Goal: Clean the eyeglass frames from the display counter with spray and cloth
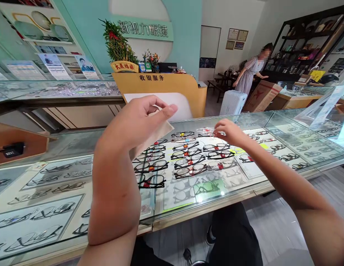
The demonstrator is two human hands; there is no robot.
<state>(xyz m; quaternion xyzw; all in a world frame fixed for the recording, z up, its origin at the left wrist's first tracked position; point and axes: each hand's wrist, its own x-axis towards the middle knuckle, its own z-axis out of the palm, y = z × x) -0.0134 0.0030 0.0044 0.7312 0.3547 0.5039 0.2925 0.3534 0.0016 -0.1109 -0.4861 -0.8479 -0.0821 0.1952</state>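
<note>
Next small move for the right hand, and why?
I'd probably pinch the clear-framed glasses with the right hand: its fingertips are right by one end of them, though contact is hard to confirm. The left hand is occupied with a beige cloth, so the right looks freer to handle frames.

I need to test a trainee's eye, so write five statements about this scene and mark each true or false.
1. The left hand holds a beige cloth. True.
2. The right hand hangs below the counter. False: the right hand is up at the far eyeglasses.
3. Eyeglasses with small red tags are set out in rows. True.
4. The pale suitcase lies flat. False: the suitcase stands upright.
5. Four framed items hang on the back wall. True.
</note>
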